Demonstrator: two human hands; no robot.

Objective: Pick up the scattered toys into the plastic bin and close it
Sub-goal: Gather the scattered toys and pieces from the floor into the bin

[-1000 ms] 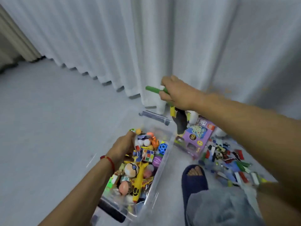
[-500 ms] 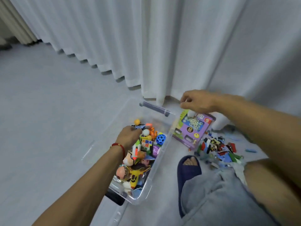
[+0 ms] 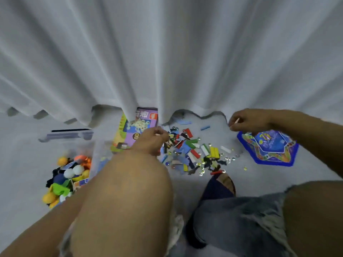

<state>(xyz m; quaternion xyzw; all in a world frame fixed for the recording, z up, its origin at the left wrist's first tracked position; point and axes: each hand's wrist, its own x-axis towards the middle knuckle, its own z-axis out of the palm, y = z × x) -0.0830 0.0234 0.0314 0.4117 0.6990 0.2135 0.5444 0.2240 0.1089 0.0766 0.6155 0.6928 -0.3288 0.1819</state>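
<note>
Fingers, left hand [image 3: 151,140]: curled together over the left edge of the brick pile, tips drawn in as if pinching something small and pale; what it is cannot be told through the blur.
Fingers, right hand [image 3: 247,121]: pinched on a thin white stick-like piece, held just above the floor near the curtain hem and beside the blue board's upper corner.
Head view, plastic bin [image 3: 66,135]: clear, at lower left on the floor, open, its dark-trimmed far rim showing; the left forearm crosses in front of its near end.
Toys in bin [image 3: 69,173]: balls in white, orange and yellow, a green piece and dark bits heaped together inside.
Scattered bricks [image 3: 193,153]: a loose pile of red, green, blue, yellow and white pieces with small clear beads, on the floor between the two hands, just ahead of the slipper.
Purple box [image 3: 138,127]: lies flat between bin and pile, its far end tucked under the curtain; the left hand covers its near right corner.
Blue board [image 3: 269,147]: flat printed piece with a blue border, on the floor to the right, below the right hand.
Curtain [image 3: 167,52]: white, pleated, fills the upper half and reaches the floor.
Slipper [image 3: 218,188]: dark blue, toes showing, behind the pile.
Knees: both bare, in frayed denim shorts [image 3: 241,219], low in frame.
</note>
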